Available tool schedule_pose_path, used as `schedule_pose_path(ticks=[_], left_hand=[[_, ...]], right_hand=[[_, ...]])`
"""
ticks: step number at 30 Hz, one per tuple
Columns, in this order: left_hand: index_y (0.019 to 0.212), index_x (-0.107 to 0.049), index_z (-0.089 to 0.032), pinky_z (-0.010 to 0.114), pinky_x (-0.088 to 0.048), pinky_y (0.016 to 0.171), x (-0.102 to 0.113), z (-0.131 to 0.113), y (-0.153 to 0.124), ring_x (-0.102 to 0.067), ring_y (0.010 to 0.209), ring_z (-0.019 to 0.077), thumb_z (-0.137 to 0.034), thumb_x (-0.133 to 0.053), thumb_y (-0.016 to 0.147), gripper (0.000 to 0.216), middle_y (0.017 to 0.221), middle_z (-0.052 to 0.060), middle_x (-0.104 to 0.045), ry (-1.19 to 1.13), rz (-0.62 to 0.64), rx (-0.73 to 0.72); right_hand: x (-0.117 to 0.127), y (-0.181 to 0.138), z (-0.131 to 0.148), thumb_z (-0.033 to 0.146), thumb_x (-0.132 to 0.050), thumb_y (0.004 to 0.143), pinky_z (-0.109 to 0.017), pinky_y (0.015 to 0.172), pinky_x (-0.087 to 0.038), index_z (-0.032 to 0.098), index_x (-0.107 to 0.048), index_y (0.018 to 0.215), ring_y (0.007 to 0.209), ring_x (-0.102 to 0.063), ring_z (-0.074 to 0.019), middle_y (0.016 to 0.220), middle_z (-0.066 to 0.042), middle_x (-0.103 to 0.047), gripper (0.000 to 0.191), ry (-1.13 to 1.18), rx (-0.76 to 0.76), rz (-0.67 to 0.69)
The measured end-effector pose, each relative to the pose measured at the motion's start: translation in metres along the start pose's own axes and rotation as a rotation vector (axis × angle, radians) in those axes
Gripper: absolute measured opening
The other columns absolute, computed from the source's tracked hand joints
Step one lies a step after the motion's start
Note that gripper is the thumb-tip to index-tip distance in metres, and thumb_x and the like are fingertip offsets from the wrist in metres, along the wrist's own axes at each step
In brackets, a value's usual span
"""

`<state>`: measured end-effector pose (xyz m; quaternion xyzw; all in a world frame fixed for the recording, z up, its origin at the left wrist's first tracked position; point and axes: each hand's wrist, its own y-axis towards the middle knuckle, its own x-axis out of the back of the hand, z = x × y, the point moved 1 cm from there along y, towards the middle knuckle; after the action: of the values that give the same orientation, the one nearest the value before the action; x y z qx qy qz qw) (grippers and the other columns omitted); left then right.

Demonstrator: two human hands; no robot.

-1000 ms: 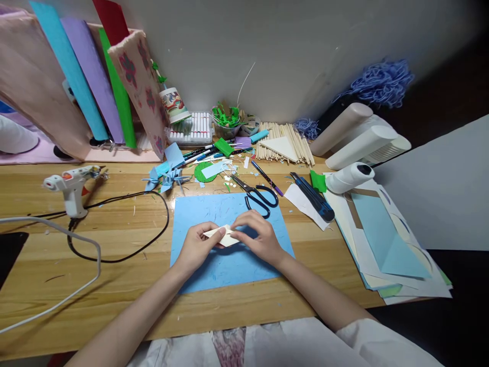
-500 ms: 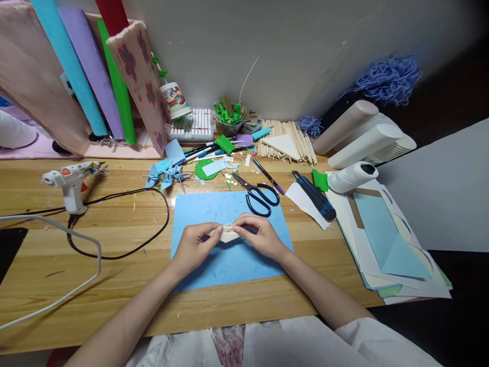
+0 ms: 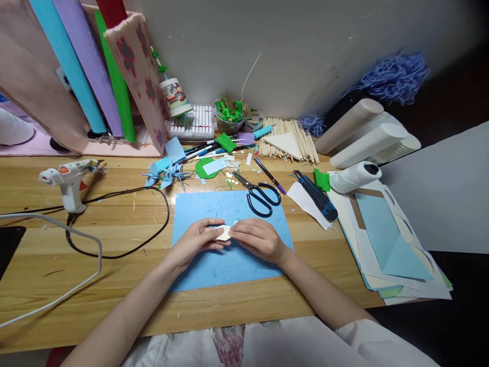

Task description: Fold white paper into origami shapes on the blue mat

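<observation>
Between my two hands is a small folded piece of cream paper [image 3: 223, 233], held above a blue sheet [image 3: 221, 267]. My left hand [image 3: 196, 238] grips its left side, thumb on top and fingers beneath. The fingers of my right hand [image 3: 262, 238] close on its right end and hide part of it. Black-handled scissors [image 3: 257, 192] lie just beyond my hands, their handles over the blue sheet's far edge. Past the blades are paper scraps and a green disc [image 3: 206, 168]. Blue folded paper shapes [image 3: 172, 175] lie to the left of the disc.
A white glue gun [image 3: 71, 186] stands at left, its black cord looping across the table. A utility knife [image 3: 315, 194] rests on white paper at right, near stacked paper sheets [image 3: 382, 239]. Wooden sticks [image 3: 305, 138], markers [image 3: 198, 122] and a cardboard structure [image 3: 141, 86] line the back.
My hands have turned the folded paper, so a flat face now shows. My left fingers have moved underneath, and my right fingers have come over its right end.
</observation>
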<state>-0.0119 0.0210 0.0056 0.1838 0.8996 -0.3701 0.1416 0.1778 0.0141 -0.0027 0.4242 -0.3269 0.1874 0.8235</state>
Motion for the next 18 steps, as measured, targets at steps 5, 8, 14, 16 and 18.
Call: schedule_pose_path(ticks=[5,8,14,16,18], left_hand=[[0.105,-0.052,-0.012,0.021,-0.053,0.062,0.0001,0.0039,0.0010,-0.065,0.067,0.0138,-0.026,-0.071,0.067,0.045,0.075,0.006,-0.068,0.047,-0.108,-0.091],[0.104,-0.052,-0.012,0.022,-0.052,0.061,-0.0009,0.0060,0.0003,-0.065,0.066,0.0141,-0.029,-0.071,0.065,0.046,0.072,0.005,-0.068,0.056,-0.120,-0.117],[0.101,-0.052,-0.012,0.022,-0.051,0.057,-0.0025,0.0084,0.0011,-0.065,0.060,0.0143,-0.032,-0.074,0.059,0.051,0.067,0.004,-0.069,0.058,-0.176,-0.165],[0.099,-0.052,-0.013,0.021,-0.051,0.057,-0.0037,0.0089,0.0014,-0.065,0.059,0.0140,-0.031,-0.074,0.059,0.049,0.066,0.004,-0.069,0.060,-0.186,-0.173],[0.098,-0.051,-0.013,0.021,-0.051,0.058,-0.0052,0.0090,0.0013,-0.065,0.060,0.0139,-0.030,-0.073,0.061,0.046,0.066,0.004,-0.069,0.066,-0.191,-0.185]], right_hand=[[-0.0033,0.0005,-0.0009,0.013,-0.057,0.080,-0.033,0.077,-0.048,0.021,-0.060,0.102,0.092,-0.058,-0.0174,0.094,-0.005,-0.068,0.024,-0.057,-0.003,0.038],[-0.0049,0.0013,0.0002,0.014,-0.060,0.078,-0.033,0.077,-0.047,0.022,-0.061,0.100,0.091,-0.057,-0.0176,0.094,-0.004,-0.068,0.024,-0.040,-0.021,0.021],[-0.0069,0.0062,0.0030,0.019,-0.061,0.077,-0.036,0.080,-0.045,0.024,-0.065,0.089,0.091,-0.054,-0.0178,0.092,-0.004,-0.066,0.013,0.081,-0.202,0.006],[-0.0080,0.0078,0.0039,0.020,-0.062,0.077,-0.038,0.083,-0.043,0.023,-0.066,0.083,0.092,-0.053,-0.0184,0.092,-0.004,-0.065,0.008,0.128,-0.295,-0.003],[-0.0094,0.0089,0.0045,0.021,-0.063,0.076,-0.039,0.085,-0.041,0.023,-0.066,0.078,0.093,-0.053,-0.0187,0.091,-0.004,-0.064,0.004,0.191,-0.388,-0.029]])
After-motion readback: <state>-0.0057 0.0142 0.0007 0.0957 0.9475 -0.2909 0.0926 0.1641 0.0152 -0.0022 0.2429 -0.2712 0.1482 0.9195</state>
